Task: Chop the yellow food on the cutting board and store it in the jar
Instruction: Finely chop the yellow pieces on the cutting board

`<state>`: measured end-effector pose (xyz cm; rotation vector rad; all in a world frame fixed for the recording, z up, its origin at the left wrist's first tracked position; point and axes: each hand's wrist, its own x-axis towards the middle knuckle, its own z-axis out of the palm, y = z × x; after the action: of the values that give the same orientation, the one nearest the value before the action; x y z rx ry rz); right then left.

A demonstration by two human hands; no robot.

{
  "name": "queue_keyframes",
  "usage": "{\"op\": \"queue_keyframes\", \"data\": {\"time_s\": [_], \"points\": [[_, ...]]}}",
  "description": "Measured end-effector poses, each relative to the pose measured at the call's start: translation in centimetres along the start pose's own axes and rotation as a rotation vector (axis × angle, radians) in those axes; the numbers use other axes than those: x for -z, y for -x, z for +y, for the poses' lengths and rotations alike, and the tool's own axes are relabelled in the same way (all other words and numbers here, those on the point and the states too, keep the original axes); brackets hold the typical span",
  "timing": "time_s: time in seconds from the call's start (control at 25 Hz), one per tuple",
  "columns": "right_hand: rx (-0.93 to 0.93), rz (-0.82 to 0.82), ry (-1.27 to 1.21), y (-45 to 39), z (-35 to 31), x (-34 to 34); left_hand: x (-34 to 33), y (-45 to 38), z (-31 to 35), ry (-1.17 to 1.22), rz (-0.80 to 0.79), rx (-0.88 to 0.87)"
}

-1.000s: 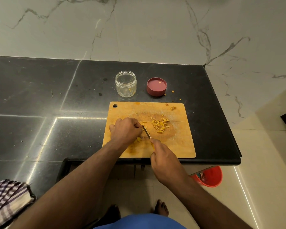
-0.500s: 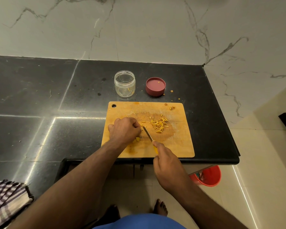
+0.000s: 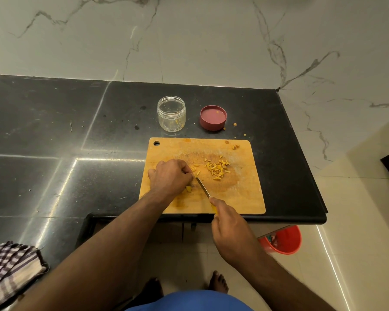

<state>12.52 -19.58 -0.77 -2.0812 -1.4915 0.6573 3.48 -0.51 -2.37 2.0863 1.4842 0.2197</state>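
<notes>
Since a second earlier, little had shifted: knife [image 3: 203, 187] slid back slightly toward the person, blade tip stayed by the left knuckles, hands otherwise same spots. Black counter [image 3: 54, 142] carried everything; cutting board [image 3: 245, 198] sat at its near edge, probably so both arms reached it easily. Left hand [image 3: 170, 176] was curled knuckles-down on the board, fingers tucked over an uncut yellow piece [image 3: 188, 188], likely pinning it clear of the blade; exact pinch hidden under the hand. Right hand [image 3: 231, 230] was wrapped tight around the knife handle, index finger extended along the top, blade angled up-left across the board. Jar [image 3: 171, 113] stood open just behind the board, nearly empty, with its red lid [image 3: 213, 117] upturned beside it, ready for filling. Chopped yellow bits [image 3: 218, 168] lay piled right of the blade, on the board, not yet in the jar
</notes>
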Motion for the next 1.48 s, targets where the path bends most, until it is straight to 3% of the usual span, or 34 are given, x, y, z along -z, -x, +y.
{"op": "queue_keyframes", "data": {"time_s": [0.8,1.48], "points": [[-0.009,0.068,-0.026,-2.8,-0.7,-0.3,0.2,0.1,0.2,0.029,-0.024,0.056],[-0.003,-0.026,0.042,-2.3,-0.1,-0.4,0.7,0.1,0.7,0.065,-0.057,0.092]]}}
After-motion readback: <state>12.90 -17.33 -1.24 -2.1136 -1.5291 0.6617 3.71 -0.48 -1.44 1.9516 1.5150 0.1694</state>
